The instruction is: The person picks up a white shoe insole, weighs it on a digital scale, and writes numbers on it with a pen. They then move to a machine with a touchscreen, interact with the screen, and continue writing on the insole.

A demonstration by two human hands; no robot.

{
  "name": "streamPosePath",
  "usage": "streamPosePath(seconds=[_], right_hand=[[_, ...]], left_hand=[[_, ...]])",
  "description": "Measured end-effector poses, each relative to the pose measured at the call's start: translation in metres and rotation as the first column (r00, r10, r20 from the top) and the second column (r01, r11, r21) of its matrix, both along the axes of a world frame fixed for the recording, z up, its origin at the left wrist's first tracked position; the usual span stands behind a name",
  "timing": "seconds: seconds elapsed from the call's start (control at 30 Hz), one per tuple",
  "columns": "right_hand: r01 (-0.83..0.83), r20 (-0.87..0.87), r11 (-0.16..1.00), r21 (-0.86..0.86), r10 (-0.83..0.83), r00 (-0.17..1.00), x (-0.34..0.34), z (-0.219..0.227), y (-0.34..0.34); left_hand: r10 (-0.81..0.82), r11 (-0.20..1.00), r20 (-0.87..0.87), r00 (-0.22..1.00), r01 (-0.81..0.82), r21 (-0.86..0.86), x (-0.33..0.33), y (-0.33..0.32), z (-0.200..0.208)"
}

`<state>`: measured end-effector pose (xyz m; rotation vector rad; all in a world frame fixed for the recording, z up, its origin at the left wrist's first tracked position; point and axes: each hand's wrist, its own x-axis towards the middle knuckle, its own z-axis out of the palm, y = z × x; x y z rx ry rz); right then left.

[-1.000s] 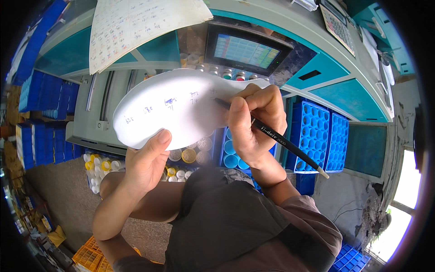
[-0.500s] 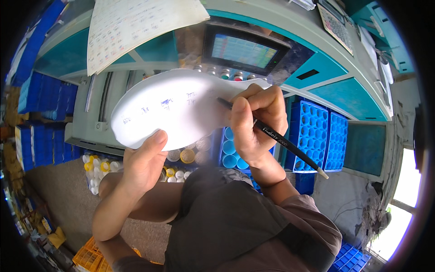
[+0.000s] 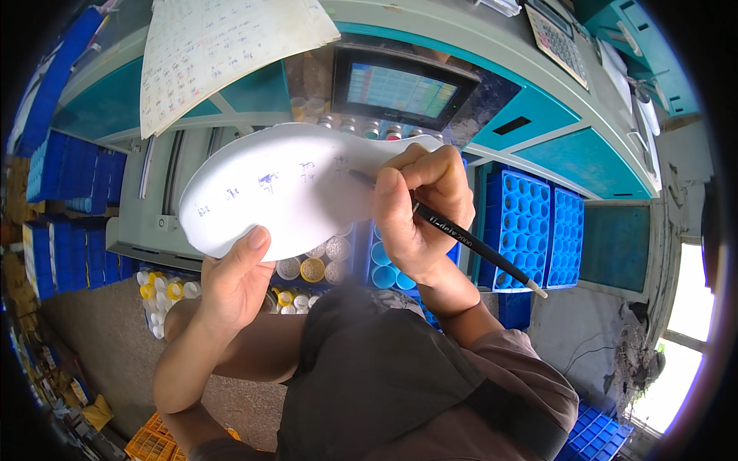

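My left hand pinches the lower left edge of a white shoe-sole-shaped sheet, its thumb lying on top. Several small handwritten marks run across the sheet's face. In my right hand is a slim black pen, its tip at the sheet near the rightmost marks and its pale end slanting down to the right. The right hand covers the sheet's right end. Fingers under the sheet are hidden.
Behind the sheet is a machine with a screen and push buttons. A large written paper overhangs its top, where a calculator lies. Blue crates with round cups stand at right, stacked blue bins at left, white and yellow containers below.
The pen tip has shifted along the sheet, and new marks show at the right of the row. The whole view has drifted slightly, carrying sheet and hands a little left.
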<state>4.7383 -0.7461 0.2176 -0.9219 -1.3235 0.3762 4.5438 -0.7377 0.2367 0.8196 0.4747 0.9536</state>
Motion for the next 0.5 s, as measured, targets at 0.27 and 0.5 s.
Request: streamPosePath(seconds=[0.27,0.5], right_hand=[[-0.004,0.001,1.000,-0.015,0.004,1.000,-0.0010,-0.0005,0.0007],[0.007,0.026,1.000,-0.029,-0.006,1.000,0.0006,-0.0012,-0.0004]], left_hand=[[0.019,1.000,-0.015,1.000,-0.019,0.010,-0.0016,0.0002,-0.0022],[0.045,0.997,-0.049,0.998,-0.047,-0.054,-0.0087,-0.0025,-0.0099]])
